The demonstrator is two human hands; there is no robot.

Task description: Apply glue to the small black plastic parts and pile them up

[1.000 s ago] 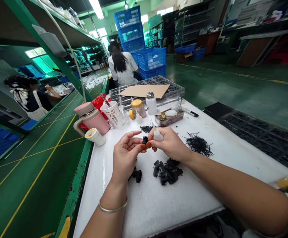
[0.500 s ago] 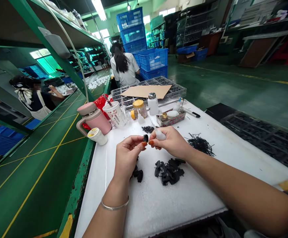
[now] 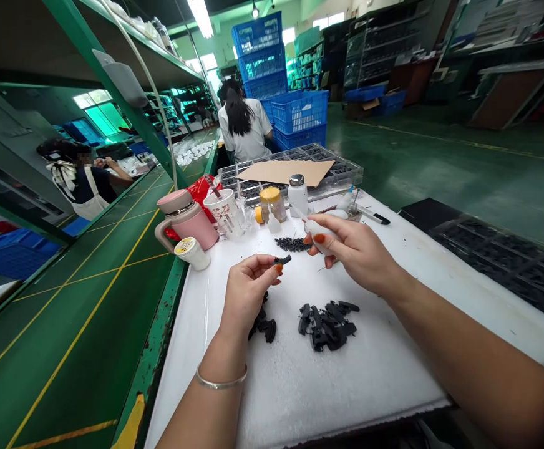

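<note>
- I read the clock from the black part (image 3: 285, 259), with noon away from the person: it is raised off the desk (image 3: 379, 374), in the left hand (image 3: 247, 288).
- The left grip is closed, thumb and fingertips pinching one end of the part.
- At 3 o'clock, well clear of the left, the right hand (image 3: 356, 251) has its grip closed around a small bottle (image 3: 317, 230).
- Loose bits (image 3: 291, 244) lie between 12 and 1, close beyond the part.
- At 5 sits a pile (image 3: 328, 327) of black pieces; near 7, a second heap (image 3: 266, 325) is half hidden by the left hand.
- I see a tub (image 3: 194, 254) at 9, a pink mug (image 3: 194, 226) and a cup (image 3: 223, 213) at 10, a jar (image 3: 272, 201) near 12, a knife (image 3: 374, 215) at 2.
- Farther off towards 12, cardboard (image 3: 286, 171) lies across a tray (image 3: 352, 174).
</note>
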